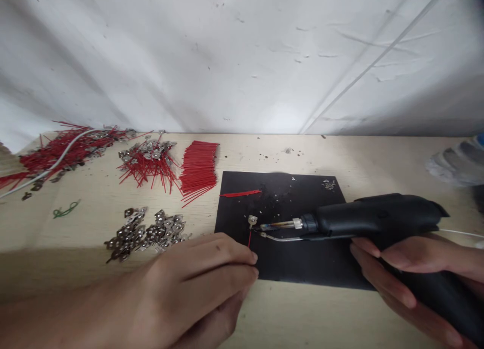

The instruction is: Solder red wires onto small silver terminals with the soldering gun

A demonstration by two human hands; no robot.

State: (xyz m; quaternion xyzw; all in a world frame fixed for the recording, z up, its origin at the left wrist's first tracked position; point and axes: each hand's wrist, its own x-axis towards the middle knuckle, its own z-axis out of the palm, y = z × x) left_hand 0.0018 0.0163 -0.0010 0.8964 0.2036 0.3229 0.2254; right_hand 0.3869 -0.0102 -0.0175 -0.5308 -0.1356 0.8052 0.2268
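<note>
My left hand [204, 278] pinches a short red wire [249, 239] over the black mat [302, 268]. At the wire's far end lies a small metal tab [252, 220]. My right hand [408, 273] is wrapped round a black soldering gun [374, 215], its tip pointing left. That tip [264, 227] is at the joint between wire and tab; whether it touches cannot be made out. A thin curved metal feed tube [282, 238] runs beneath the tip and ends close to the same spot. A few loose red wires [241, 193] lie on the mat behind the tab.
Bare metal tabs [147, 233] are heaped left of the mat. Behind them are a neat stack of red wires [199, 165] and piles of wires with tabs [147, 160]. A green wire twist [66, 209] lies left. A white wall [242, 61] closes the back; a clear plastic bottle [457, 162] lies right.
</note>
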